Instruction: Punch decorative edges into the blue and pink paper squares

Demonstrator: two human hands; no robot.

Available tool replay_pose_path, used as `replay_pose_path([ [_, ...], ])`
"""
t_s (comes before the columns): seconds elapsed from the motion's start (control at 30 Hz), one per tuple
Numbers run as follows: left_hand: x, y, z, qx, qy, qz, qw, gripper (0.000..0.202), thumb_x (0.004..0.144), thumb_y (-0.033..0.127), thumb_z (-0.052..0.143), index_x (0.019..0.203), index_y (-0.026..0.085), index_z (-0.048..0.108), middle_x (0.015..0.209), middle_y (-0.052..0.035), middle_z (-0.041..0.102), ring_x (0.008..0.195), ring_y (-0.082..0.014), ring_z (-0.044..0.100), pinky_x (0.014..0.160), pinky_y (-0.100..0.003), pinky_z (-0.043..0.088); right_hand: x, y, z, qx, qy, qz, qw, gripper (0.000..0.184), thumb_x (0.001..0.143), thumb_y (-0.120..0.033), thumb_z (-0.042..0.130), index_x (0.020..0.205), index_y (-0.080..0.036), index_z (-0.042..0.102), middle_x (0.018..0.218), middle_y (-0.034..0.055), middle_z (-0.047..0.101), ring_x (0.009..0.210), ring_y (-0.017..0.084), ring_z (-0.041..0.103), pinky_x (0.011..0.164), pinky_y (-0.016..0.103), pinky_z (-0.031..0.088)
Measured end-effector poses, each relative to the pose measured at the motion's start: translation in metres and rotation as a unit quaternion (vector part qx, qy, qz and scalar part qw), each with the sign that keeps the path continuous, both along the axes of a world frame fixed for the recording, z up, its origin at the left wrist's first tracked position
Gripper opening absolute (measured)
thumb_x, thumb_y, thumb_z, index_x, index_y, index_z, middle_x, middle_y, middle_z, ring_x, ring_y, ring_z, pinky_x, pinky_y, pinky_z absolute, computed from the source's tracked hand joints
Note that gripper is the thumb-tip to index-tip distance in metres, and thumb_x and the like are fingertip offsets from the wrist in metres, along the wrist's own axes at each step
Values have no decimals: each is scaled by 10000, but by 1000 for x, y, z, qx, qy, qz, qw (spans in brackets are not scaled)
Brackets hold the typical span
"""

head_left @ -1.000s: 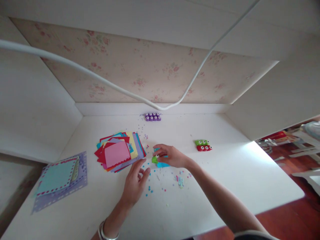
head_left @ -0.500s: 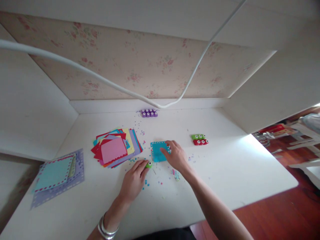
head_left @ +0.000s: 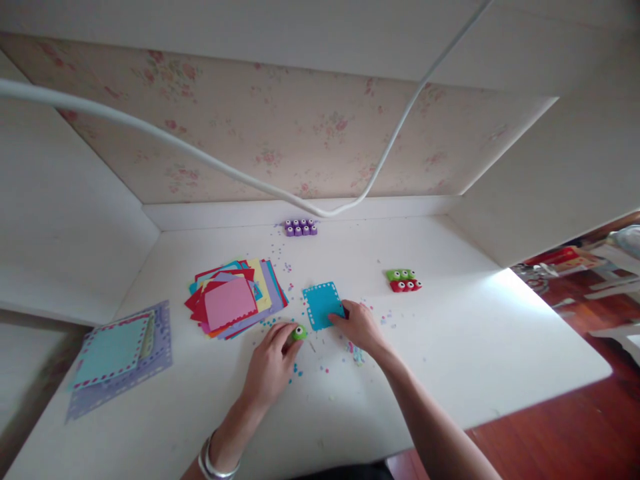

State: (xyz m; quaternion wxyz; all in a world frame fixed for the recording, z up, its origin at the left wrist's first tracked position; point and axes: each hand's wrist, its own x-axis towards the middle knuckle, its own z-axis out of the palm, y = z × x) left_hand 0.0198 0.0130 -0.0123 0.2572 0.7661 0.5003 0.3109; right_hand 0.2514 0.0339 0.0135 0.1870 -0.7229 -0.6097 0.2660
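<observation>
- The left hand (head_left: 270, 363) curls its fingertips around a small green punch (head_left: 299, 332), pinning it to the white desk (head_left: 450, 347) just beside the teal card.
- The right hand (head_left: 361, 327) lies flat and loose, gripping nothing, its fingertips on the lower right corner of the teal card (head_left: 323, 305), seemingly to steady it.
- Paper dots (head_left: 320, 365) lie scattered between the wrists; a fanned stack of coloured cards (head_left: 235, 300) sits near the left hand.

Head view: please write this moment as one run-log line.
left hand: holds green punch | right hand: touches blue card | paper stack: left of card
</observation>
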Motion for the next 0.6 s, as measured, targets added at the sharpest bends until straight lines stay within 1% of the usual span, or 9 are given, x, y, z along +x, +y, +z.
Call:
replay_pose_path([
  [0.07,-1,1,2,-27,-34,22,999,254,917,334,543,1134,211,588,1072,-72,666,865,-183,673,773,-308,565,-7,-4,-1,-4,92,-21,996,260,827,-411,566,670,-204,574,574,3,607,530,157,546,489,258,355],
  [0.13,-1,3,5,-54,-58,39,996,262,904,359,563,1115,206,594,958,-52,691,746,-161,671,680,-277,565,-16,-9,-2,-15,195,-59,979,280,848,-450,539,724,-202,581,538,-11,605,467,138,527,451,241,358],
  [0.2,-1,4,7,-68,-71,50,994,260,891,373,585,1088,206,604,881,-32,693,691,-147,660,640,-259,556,-25,-13,-2,-18,269,-87,959,281,847,-461,550,764,-194,579,540,-5,623,458,135,545,460,238,395],
  [0.23,0,4,8,-69,-74,53,993,255,885,374,593,1077,206,608,877,-28,692,689,-144,657,638,-255,553,-29,-15,-2,-14,290,-95,952,282,843,-460,562,765,-190,575,547,1,632,469,137,562,477,240,415],
  [0.3,0,4,8,-65,-81,57,993,246,885,366,594,1072,207,609,927,-34,689,716,-141,658,645,-251,551,-33,-16,-1,-3,306,-98,947,283,840,-457,578,758,-186,575,566,13,647,497,142,586,511,244,438],
  [0.4,-2,4,6,-66,-90,56,992,250,900,350,570,1105,210,603,1004,-46,684,751,-141,665,655,-247,556,-32,-15,1,9,302,-83,950,290,848,-454,579,735,-186,579,568,16,649,508,139,584,527,243,437],
  [0.6,-5,7,-2,-83,-94,54,991,264,906,334,564,1131,202,605,1000,-58,707,739,-151,685,693,-265,574,-25,-12,8,6,296,-70,953,291,855,-444,576,715,-189,572,586,17,663,532,142,595,540,243,439],
])
